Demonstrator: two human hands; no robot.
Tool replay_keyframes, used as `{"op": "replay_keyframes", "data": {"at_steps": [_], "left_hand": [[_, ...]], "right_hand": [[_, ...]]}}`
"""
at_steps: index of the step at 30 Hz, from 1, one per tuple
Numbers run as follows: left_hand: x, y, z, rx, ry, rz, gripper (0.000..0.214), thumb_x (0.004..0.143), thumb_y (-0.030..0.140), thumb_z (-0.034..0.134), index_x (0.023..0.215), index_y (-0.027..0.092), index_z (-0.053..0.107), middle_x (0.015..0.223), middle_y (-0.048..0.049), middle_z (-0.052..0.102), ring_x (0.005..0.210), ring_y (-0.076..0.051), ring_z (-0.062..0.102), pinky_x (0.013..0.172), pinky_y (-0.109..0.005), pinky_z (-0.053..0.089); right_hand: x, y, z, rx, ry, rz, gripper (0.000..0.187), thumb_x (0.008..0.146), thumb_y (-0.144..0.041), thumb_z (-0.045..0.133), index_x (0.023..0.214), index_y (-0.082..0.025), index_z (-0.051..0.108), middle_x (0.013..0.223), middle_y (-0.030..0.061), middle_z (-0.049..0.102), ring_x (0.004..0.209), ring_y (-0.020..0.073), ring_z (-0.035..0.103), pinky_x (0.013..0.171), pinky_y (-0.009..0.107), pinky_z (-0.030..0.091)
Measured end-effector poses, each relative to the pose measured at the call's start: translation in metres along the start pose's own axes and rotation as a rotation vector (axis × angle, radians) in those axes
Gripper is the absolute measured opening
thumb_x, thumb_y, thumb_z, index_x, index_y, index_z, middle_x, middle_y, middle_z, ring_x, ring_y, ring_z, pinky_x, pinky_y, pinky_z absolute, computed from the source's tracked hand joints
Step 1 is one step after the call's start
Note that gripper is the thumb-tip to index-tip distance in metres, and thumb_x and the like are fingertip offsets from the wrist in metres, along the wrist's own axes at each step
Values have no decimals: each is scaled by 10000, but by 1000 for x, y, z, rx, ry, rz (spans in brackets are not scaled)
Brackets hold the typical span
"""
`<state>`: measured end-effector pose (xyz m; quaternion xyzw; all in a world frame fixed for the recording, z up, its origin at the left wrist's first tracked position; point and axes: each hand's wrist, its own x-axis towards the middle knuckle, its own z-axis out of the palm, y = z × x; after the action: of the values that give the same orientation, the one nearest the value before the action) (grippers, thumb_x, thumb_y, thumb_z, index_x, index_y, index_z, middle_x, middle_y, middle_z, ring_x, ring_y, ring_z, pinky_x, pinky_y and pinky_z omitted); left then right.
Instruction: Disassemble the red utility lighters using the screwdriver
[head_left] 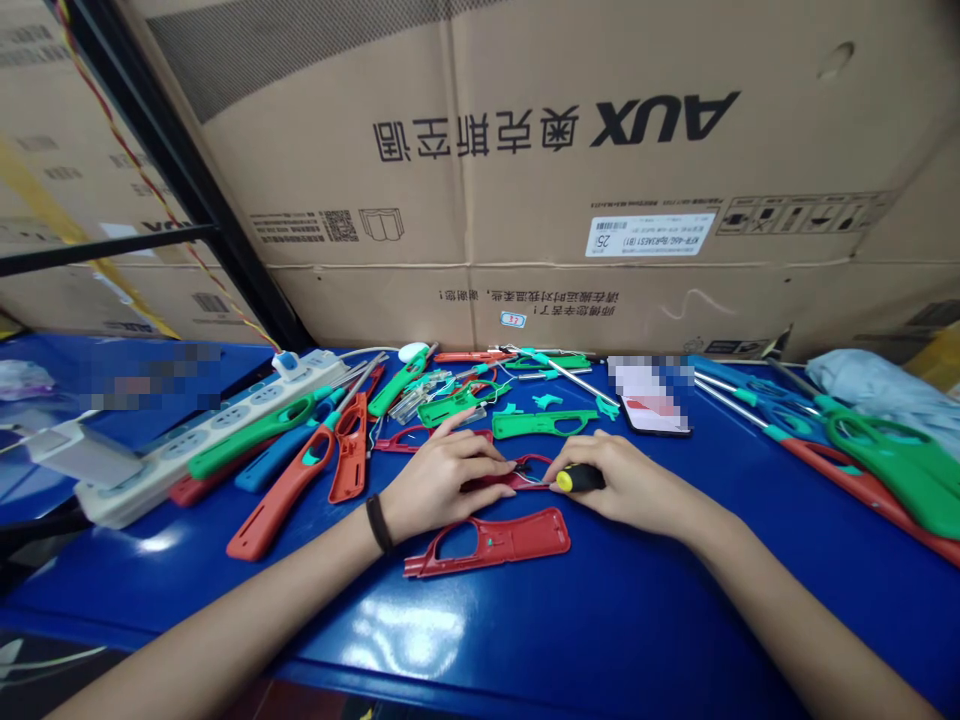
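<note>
Blue tabletop [637, 620], screwdriver [586, 478] in right hand [630, 482]

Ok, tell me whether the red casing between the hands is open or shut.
The red casing is open: wires show inside.

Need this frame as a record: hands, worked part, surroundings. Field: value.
left_hand: holding red shell
right_hand: holding black-and-yellow tool, shaft hidden; fingertips at the red shell
near_side: loose red half, flat on blue table
behind_hands: green shell, phone
left_side: lighters beside power strip
right_side: more lighters
backdrop: carton, AUX print upside down
</note>
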<state>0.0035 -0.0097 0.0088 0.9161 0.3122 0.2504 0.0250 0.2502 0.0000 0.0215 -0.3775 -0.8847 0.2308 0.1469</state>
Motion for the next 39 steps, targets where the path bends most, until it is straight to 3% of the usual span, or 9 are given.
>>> {"op": "replay_keyframes", "data": {"at_steps": [5, 11, 20, 29, 39], "left_hand": [[1, -1, 0, 7, -9, 22, 192, 862, 344, 594, 991, 231, 679, 929, 1, 692, 864, -134, 632, 986, -387, 363], [1, -1, -1, 40, -11, 49, 207, 871, 344, 580, 1024, 235, 669, 918, 12, 695, 849, -124, 645, 1107, -446, 210], [4, 0, -5, 102, -71, 102, 221, 906, 299, 530, 1099, 283, 636, 843, 30, 654, 816, -120, 621, 1119, -507, 163], [3, 1, -5, 206, -91, 142, 248, 914, 272, 510, 1132, 310, 622, 842, 19, 594, 775, -116, 591, 1098, -568, 190], [1, 0, 0, 170, -61, 120, 232, 916, 280, 503, 1104, 304, 637, 845, 9, 573, 811, -125, 578, 1088, -579, 212]], "right_hand": [[0, -4, 2, -26, 2, 3, 217, 811, -102, 525, 961, -229, 617, 977, 5, 638, 862, 174, 516, 771, 304, 384], [-1, -6, 0, -18, -2, -42, 243, 813, -70, 508, 949, -241, 615, 981, -16, 641, 833, 154, 507, 783, 302, 355], [3, -9, 0, -52, 17, -57, 328, 796, -16, 492, 977, -255, 626, 1010, -21, 644, 789, 162, 470, 743, 300, 344], [5, -13, 3, -49, 5, -50, 276, 771, -44, 544, 949, -230, 644, 958, 2, 656, 861, 172, 532, 810, 311, 356], [1, -5, -1, -43, 14, 1, 190, 803, -134, 565, 941, -236, 647, 957, 3, 659, 895, 184, 548, 803, 312, 398]]}}
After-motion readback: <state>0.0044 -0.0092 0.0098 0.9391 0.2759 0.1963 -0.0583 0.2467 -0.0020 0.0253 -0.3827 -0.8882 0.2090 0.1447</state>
